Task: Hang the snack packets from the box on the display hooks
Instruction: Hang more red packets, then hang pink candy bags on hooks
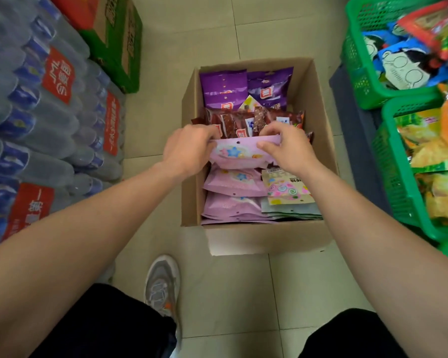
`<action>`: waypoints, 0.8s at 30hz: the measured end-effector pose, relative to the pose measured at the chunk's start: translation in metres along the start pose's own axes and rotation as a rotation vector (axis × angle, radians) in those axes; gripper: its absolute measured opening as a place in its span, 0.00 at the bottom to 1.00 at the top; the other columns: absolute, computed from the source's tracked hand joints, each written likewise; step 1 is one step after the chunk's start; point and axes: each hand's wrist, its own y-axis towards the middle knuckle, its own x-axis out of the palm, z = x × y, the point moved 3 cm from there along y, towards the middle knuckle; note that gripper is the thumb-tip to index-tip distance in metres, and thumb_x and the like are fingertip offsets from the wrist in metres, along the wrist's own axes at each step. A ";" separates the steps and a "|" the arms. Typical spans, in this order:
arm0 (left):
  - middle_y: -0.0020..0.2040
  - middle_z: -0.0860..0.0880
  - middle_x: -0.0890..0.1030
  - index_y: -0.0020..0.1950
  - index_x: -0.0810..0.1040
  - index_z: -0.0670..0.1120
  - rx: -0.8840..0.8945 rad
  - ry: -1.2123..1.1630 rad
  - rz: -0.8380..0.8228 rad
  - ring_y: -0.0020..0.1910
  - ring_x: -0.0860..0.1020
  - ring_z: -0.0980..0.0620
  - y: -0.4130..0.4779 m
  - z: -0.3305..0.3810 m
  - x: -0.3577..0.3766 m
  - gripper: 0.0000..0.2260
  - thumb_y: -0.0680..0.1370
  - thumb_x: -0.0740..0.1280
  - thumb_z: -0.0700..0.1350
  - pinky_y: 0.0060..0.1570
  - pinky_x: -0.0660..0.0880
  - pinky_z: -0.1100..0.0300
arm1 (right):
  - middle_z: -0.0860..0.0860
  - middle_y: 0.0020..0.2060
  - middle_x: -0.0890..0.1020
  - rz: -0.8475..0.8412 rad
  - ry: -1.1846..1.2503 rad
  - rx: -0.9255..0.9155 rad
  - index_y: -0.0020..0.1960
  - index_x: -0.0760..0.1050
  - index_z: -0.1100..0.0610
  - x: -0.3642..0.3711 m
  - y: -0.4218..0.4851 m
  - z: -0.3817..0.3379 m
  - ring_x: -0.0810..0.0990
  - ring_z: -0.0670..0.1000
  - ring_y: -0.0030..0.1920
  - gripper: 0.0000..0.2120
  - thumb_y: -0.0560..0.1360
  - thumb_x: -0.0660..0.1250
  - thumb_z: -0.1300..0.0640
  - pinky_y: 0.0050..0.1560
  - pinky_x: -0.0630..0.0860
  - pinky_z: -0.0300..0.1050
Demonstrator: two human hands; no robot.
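- Through the head camera we saw a brown corrugated cardboard box (318, 112) standing open on glossy beige floor tiles (256, 40).
- It was crowded with shiny plastic packets: purple ones (225, 89) at the far end, dark red-brown ones (233, 122) mid-box, and flat pink stacks (230, 202) nearest us.
- The left hand (184, 148) and right hand (287, 148) each gripped a top corner of one crinkled pink snack packet (241, 155), holding it upright over the box's middle.
- We noted its rectangular shape, star print and small punched hole near the top edge.
- Shrink-wrapped water bottle packs (49, 112) flanked the left, green mesh plastic baskets (357, 73) of snacks the right, and a grey trainer (162, 282) stood nearer us.
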 end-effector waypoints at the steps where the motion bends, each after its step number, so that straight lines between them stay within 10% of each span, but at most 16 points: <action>1: 0.50 0.48 0.83 0.51 0.79 0.52 -0.032 -0.007 0.017 0.49 0.79 0.40 0.001 -0.005 0.000 0.06 0.77 0.64 0.46 0.42 0.74 0.52 | 0.45 0.50 0.81 0.083 0.034 0.052 0.58 0.76 0.49 -0.001 -0.005 0.006 0.79 0.50 0.49 0.14 0.74 0.72 0.51 0.52 0.75 0.48; 12: 0.49 0.52 0.84 0.53 0.81 0.54 -0.232 -0.054 0.102 0.50 0.80 0.43 0.011 -0.042 0.007 0.08 0.76 0.65 0.51 0.46 0.77 0.52 | 0.51 0.61 0.78 -0.415 -0.370 0.170 0.60 0.79 0.46 0.077 -0.046 0.043 0.74 0.55 0.62 0.20 0.70 0.74 0.43 0.59 0.73 0.52; 24: 0.49 0.53 0.84 0.53 0.81 0.55 -0.255 -0.032 0.102 0.50 0.79 0.44 0.011 -0.034 0.002 0.08 0.76 0.65 0.52 0.45 0.75 0.54 | 0.51 0.48 0.82 -0.173 -0.307 0.064 0.46 0.82 0.51 0.078 -0.040 0.044 0.79 0.58 0.50 0.05 0.76 0.67 0.54 0.47 0.76 0.51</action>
